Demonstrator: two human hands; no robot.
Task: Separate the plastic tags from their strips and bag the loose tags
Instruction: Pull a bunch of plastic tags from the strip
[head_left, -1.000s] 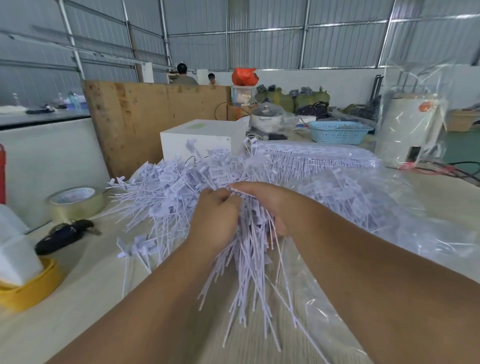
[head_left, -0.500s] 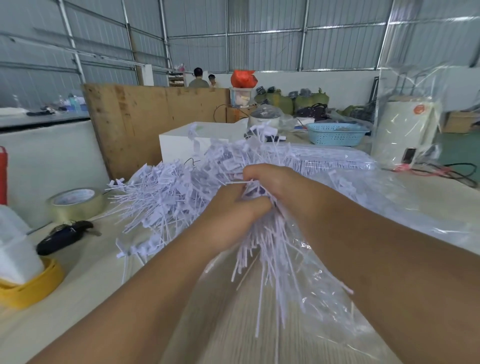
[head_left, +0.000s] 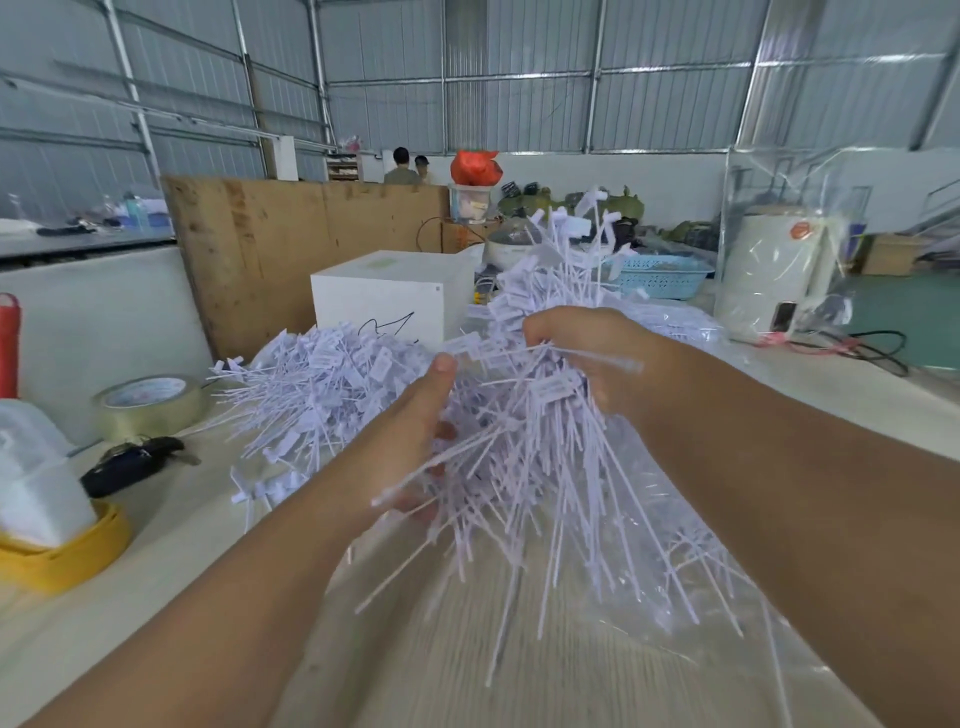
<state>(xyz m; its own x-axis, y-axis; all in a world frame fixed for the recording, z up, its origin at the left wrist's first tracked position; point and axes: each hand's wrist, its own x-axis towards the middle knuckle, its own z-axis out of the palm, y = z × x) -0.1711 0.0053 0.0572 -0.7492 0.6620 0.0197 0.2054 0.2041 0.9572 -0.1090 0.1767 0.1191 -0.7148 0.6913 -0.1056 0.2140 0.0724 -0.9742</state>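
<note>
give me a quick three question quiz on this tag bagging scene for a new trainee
1. True or false: the right hand grips the bundle of white plastic tags from above.
2. What lies under the bundle's hanging tails?
A. the clear plastic bag
B. the blue plastic basket
C. the roll of clear packing tape
3. Fill in: the loose pile of white plastic tags lies to the ____ of the left hand.

Key: 1 true; 2 A; 3 left
</note>
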